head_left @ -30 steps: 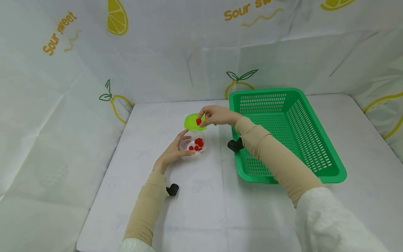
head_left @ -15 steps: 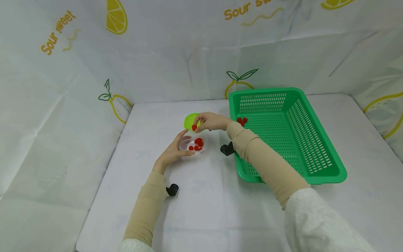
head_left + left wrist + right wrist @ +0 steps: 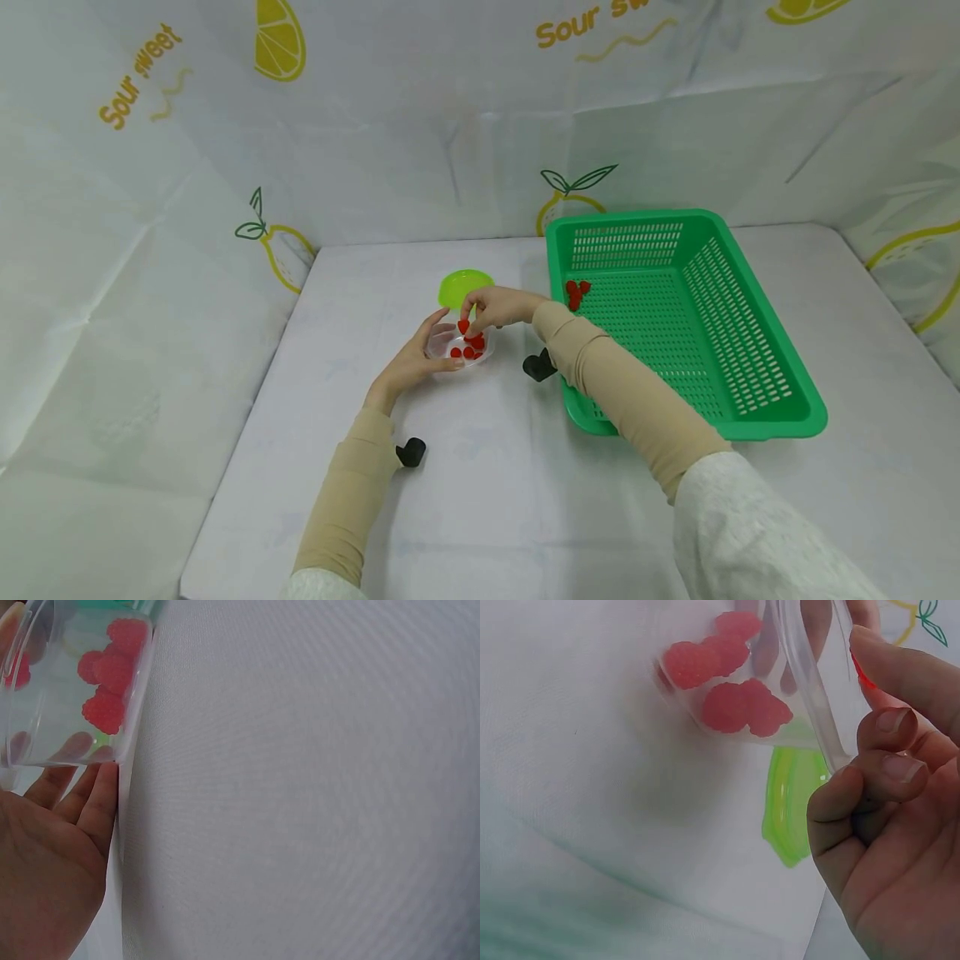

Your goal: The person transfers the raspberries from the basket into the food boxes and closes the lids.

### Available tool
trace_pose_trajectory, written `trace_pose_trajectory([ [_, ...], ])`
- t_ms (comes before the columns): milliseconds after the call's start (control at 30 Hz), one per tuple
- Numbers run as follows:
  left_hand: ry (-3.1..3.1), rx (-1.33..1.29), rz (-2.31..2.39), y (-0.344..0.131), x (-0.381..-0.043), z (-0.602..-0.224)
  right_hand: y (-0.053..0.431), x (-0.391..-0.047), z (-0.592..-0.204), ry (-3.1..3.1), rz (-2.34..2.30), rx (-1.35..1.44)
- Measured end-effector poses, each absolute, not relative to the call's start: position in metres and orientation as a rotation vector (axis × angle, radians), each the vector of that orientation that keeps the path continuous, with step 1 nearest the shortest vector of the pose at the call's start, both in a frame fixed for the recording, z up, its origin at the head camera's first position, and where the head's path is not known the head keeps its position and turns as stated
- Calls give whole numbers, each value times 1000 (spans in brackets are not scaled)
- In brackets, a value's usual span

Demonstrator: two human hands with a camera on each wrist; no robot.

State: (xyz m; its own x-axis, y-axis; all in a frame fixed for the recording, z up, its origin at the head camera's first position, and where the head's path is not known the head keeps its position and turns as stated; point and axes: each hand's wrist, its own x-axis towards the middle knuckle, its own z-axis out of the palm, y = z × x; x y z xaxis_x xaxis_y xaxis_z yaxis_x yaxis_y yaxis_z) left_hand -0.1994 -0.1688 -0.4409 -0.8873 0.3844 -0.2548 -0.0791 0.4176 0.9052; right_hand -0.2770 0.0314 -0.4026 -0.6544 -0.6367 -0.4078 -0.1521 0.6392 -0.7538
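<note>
A clear plastic tub stands on the table with several raspberries at its bottom. My left hand grips its side, thumb at the near edge and fingers round the far side. Above the tub's opening, my right hand pinches one red raspberry between thumb and forefinger. In the right wrist view only a sliver of that berry shows, and the other fingers are curled in. Just behind the tub lies a bright green lid, partly covered by the right hand.
A large green plastic basket stands to the right, under the right forearm. Several raspberries lie in its far left corner. A printed white cloth hangs behind the table.
My right hand has come down and slightly left with the raspberry, from over the lid to the tub's opening. Berries in the basket have come into view. The left hand stays put.
</note>
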Motion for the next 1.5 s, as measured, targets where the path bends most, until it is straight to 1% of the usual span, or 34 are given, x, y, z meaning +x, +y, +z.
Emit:
trace_pose_trajectory([
  [633, 2243, 309, 1485, -168, -199, -440, 29, -274, -402, 2295, -776, -666],
  [1500, 2251, 290, 1491, -168, -199, -441, 26, -273, -403, 2297, -737, -665],
])
